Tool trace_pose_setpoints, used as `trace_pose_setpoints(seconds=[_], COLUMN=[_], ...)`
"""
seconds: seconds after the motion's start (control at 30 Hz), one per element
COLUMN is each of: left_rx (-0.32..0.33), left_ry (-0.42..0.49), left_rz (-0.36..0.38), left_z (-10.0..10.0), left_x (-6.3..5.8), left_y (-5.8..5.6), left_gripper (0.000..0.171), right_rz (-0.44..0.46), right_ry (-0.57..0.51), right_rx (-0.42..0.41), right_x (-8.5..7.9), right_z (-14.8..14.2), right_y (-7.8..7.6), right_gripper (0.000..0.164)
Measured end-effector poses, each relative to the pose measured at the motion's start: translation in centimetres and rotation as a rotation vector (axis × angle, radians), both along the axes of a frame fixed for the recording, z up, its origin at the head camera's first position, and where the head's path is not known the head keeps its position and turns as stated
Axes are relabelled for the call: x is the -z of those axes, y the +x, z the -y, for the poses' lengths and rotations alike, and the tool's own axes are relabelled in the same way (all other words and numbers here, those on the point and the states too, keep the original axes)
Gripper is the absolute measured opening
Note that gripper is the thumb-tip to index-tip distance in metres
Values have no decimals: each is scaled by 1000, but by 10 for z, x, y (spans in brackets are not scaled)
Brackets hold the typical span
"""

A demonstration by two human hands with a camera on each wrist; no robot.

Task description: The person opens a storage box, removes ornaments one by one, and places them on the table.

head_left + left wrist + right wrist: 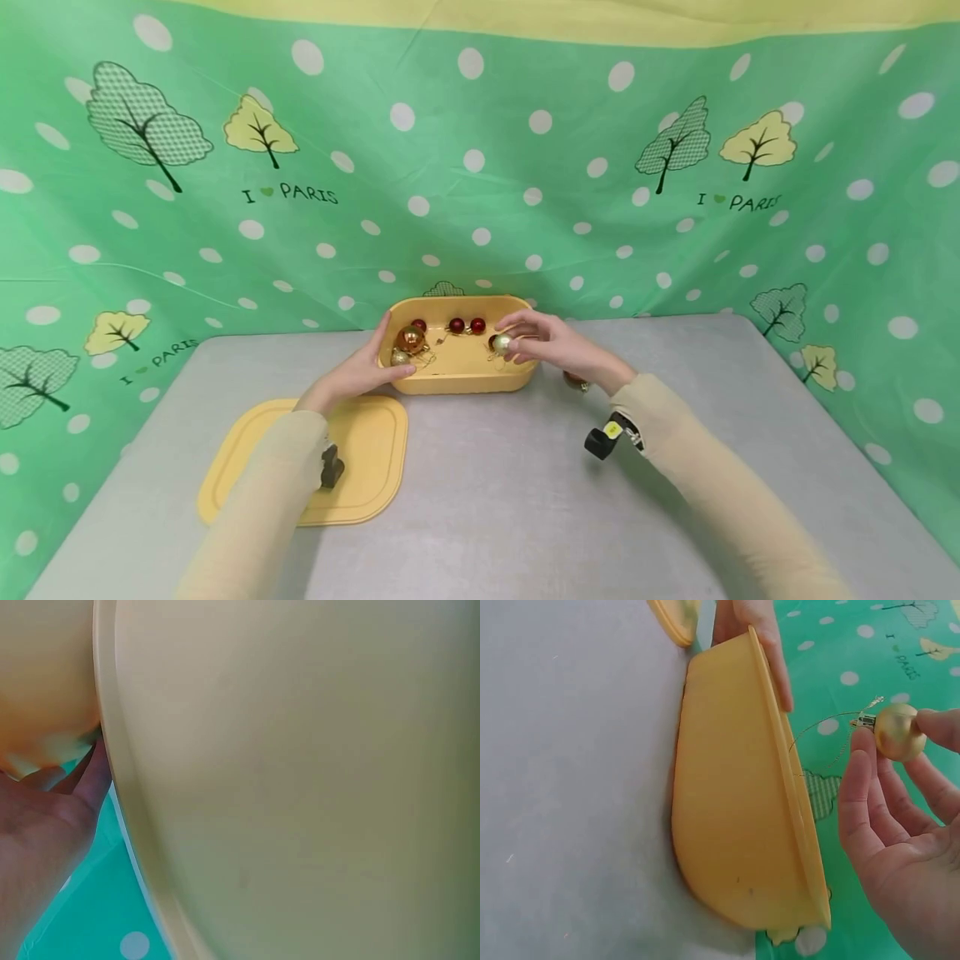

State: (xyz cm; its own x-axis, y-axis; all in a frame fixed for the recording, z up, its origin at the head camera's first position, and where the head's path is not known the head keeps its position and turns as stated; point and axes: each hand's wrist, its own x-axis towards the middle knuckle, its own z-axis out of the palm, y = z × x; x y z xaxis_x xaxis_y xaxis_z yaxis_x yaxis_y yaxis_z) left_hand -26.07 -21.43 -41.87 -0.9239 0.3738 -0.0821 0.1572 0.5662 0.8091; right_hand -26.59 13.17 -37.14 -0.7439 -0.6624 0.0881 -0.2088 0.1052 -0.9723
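Note:
A yellow plastic box (461, 384) stands at the back of the table. My left hand (358, 368) holds its left end, the thumb over the front rim and the fingers along the side. Above the box's right end, my right hand (558, 343) pinches a small gold Christmas bauble (900, 733) between thumb and fingers; its gold hanging string dangles free. Inside the box lie several baubles: small dark red ones (457, 326), a larger copper one (411, 338) and a pale gold one (400, 358) near the left thumb. The left wrist view shows mostly a blurred yellow surface.
A yellow lid (367, 467) lies flat on the grey table (487, 500) at front left, partly beneath the left forearm. Another copper-brown bauble (576, 381) rests on the table right of the box, partly hidden by the right wrist. A green dotted curtain (480, 167) hangs behind.

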Motion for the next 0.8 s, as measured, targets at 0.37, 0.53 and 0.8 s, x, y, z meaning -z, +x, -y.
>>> trace_pose_setpoints(seconds=[0.37,0.53,0.8], left_rx=[-5,0,2], left_ry=[-1,10,-2], left_rz=[-13,-13,-6], left_z=[4,4,0], left_x=[2,1,3], left_y=[-1,0,-2], left_gripper=[110,111,111], right_rz=[-25,3,11], right_ry=[34,71,149], right_rx=[77,120,190], right_x=[9,13,15], right_z=[-37,-58,-97], right_y=[12,16,25], right_gripper=[36,36,39])
